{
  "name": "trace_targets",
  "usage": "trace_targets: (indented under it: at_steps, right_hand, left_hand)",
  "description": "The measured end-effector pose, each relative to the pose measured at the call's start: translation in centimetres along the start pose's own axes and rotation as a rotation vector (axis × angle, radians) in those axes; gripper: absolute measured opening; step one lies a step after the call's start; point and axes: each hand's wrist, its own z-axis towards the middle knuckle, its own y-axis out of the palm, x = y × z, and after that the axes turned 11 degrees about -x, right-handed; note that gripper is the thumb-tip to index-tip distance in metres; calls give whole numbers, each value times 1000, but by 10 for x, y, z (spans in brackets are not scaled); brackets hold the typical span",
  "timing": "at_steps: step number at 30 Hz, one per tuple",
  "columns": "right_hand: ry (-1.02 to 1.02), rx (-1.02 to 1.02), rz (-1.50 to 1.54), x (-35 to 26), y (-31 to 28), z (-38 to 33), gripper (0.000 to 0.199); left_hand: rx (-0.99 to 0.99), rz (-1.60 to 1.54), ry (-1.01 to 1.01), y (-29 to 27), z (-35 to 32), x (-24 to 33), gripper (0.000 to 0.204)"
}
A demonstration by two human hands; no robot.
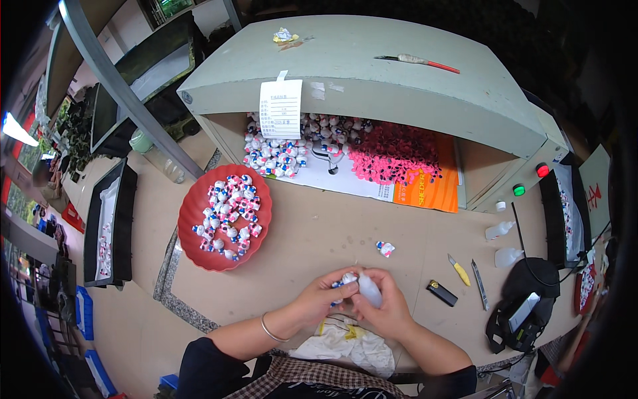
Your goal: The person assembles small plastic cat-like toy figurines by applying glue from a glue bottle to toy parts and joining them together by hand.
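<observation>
"Near the middle of the surface's front edge, what do the hands have?"

"The left hand (pixel 324 294) has its fingers closed around a small white-and-blue figurine (pixel 344 282); the right hand (pixel 387 307) is curled about a translucent squeeze bottle (pixel 370 292). Fingers cover the join, so I can't tell whether the two touch."

"What lies about them?"

"A loose figurine (pixel 385 249) sits just beyond, toward the rear edge. A crumpled cloth (pixel 342 347) lies along the front edge. Near the left edge, a red scalloped dish (pixel 190 199) carries many more figurines. Rightward come a black lighter (pixel 441 293), a yellow-handled knife (pixel 459 270) and a slim metal tool (pixel 479 284)."

"Anything in the way farther back?"

"A pale open-fronted shelf (pixel 385 83) stands across the rear, holding heaped white figurines (pixel 272 158) and pink pieces (pixel 389 156). A paper tag (pixel 281 112) hangs before its opening, hiding part of the white heap. A red-handled brush (pixel 425 63) lies on top."

"And writing?"

"The tag bears small print and ruled lines, the orange sheet (pixel 445 196) under the pink pieces large lettering, and a pale panel (pixel 598 179) past the right edge a red character."
</observation>
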Motion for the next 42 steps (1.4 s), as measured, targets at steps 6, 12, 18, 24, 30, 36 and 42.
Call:
trace_targets:
  at_steps: [6, 12, 18, 24, 30, 36, 42]
  right_hand:
    - [128, 153, 500, 13, -32, -1, 28]
    - [238, 138, 479, -1, -51, -9, 29]
    - [172, 53, 560, -4, -58, -12, 23]
    - [152, 148, 622, 24, -25, -13, 22]
    - [-60, 225, 393, 25, -22, -8, 17]
    - [-175, 259, 198, 33, -13, -12, 20]
    - [-231, 261, 100, 36, -13, -10, 21]
  left_hand:
    - [44, -67, -3, -10, 1, 3, 39]
    - [-159, -173, 92, -27, 2, -3, 41]
    - [-43, -200, 92, -25, 2, 2, 39]
    - [54, -217, 121, -24, 6, 1, 39]
    - [108, -101, 128, -22, 1, 2, 39]
    - [107, -79, 128, -21, 1, 2, 37]
    - [109, -72, 131, -23, 2, 1, 37]
